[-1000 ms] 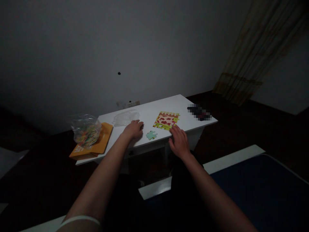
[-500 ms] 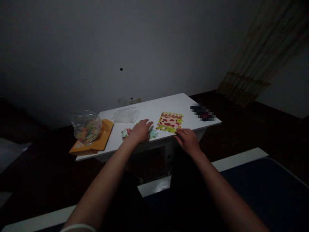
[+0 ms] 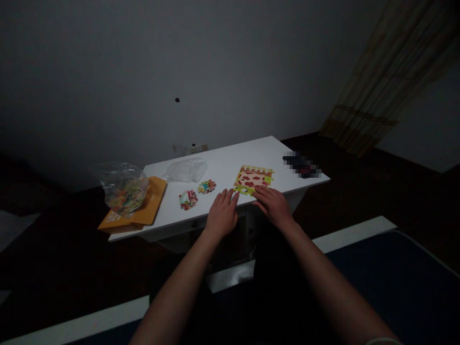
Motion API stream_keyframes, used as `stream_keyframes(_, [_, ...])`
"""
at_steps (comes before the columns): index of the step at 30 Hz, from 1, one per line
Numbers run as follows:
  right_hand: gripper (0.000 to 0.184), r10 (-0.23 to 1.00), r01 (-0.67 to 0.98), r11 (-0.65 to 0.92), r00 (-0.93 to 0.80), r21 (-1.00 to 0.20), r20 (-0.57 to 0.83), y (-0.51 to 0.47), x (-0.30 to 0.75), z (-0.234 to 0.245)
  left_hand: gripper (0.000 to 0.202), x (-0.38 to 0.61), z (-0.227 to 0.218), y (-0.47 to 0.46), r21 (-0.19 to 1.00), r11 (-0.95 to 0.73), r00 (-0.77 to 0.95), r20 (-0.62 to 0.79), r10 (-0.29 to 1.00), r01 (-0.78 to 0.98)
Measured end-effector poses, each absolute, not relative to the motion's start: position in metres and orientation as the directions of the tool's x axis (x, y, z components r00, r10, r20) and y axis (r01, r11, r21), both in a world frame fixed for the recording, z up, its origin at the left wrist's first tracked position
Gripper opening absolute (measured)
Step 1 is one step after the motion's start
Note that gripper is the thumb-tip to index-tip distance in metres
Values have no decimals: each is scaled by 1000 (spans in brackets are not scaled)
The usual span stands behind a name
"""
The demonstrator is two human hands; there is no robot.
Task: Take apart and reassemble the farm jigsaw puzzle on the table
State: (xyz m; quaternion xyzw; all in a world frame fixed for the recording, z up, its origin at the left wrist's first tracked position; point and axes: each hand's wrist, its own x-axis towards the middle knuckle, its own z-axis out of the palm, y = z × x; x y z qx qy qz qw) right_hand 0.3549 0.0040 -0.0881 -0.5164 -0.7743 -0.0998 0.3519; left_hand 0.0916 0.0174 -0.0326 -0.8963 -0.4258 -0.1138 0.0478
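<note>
Puzzle block (image 3: pixel 253 181) lies near the table (image 3: pixel 230 167) front edge; left hand (image 3: pixel 222 216) and right hand (image 3: pixel 273 206) rest flat, fingers spread, holding nothing. A careless nudge could push it off.

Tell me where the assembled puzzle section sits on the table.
In the head view, the assembled puzzle section lies right of centre on the white table, near its front edge, just beyond the right hand, with two loose puzzle clusters to its left.
</note>
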Motion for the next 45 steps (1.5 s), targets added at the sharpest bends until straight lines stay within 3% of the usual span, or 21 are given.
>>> stream_keyframes(5, [30, 707, 847, 471, -196, -246, 679, 6, 364, -87, 73, 90, -35, 16, 59, -645, 606, 284, 743, 762])
stream_keyframes(10, [23, 774, 842, 430, -158, -325, 613, 7, 366, -75, 73, 90, -37, 16, 118, -653, 597, 311, 740, 748])
stream_keyframes(16, [33, 851, 887, 316, -107, -337, 515, 14, 361, -52, 74, 90, -35, 15, 149, -651, 591, 307, 746, 744])
stream_keyframes(20, [40, 893, 918, 164, 17, -360, 449, 19, 353, -41, 74, 90, -35, 14, 136, -649, 595, 292, 748, 749])
stream_keyframes(24, [44, 898, 892, -84, 261, -445, 354, 33, 349, -30, 71, 91, -36, 14, 114, -648, 596, 299, 745, 753])
stream_keyframes(26, [46, 894, 864, -126, 312, -488, 323, 44, 352, -25, 70, 91, -36, 14, 108, -649, 598, 300, 743, 753])
stream_keyframes(33, [50, 900, 818, -129, 334, -561, 281, 65, 361, -16, 79, 89, -35, 16, 202, -639, 576, 293, 763, 743])
stream_keyframes(40, [46, 892, 876, -84, 279, -476, 356, 47, 338, -26, 82, 85, -40, 22, 311, -627, 545, 315, 777, 714])
stream_keyframes(45, [47, 842, 838, -54, 331, -542, 427, 36, 325, -32, 80, 85, -40, 23, 411, -577, 481, 321, 816, 706])
